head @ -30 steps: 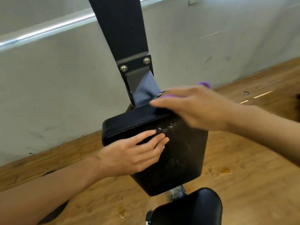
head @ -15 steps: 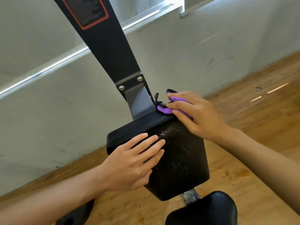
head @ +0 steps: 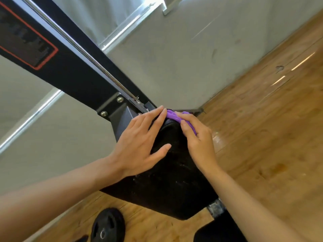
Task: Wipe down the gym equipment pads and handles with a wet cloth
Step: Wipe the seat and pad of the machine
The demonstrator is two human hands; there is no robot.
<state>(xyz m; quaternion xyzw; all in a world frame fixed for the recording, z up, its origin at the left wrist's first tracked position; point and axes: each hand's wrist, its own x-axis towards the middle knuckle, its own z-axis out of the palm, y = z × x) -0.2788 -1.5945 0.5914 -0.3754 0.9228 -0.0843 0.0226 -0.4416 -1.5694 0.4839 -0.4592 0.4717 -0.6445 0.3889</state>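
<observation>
Down at the near left a black weight plate (head: 108, 226) lies flat on the wooden floor (head: 262, 137). Above it the black frame (head: 75, 72) slants in from the far left, with a chrome rod (head: 83, 48) running along it down to the bracket.

Now the left hand (head: 138, 147). It lies flat on the left shoulder of the black pad (head: 174, 186), bracing it. The fingers are straight and slightly spread, and the thumb is angled out across the pad's face. Its longest fingertips reach the far top edge, just beside the purple cloth (head: 172, 115).

The cloth is bunched on that far top edge, right where pad meets bracket. The right hand (head: 201, 145) has it, fingers close together and curled over the wad, pressing it down into the pad.

Here is what the next stroke turns on. The pad's long axis runs from that far edge back towards the person, and the scuffed, speckled face lies on the near side of the cloth. The right hand is the one on the cloth, so by my reading a pull straight towards the body would cover it, with the left hand lifting clear of the path.
</observation>
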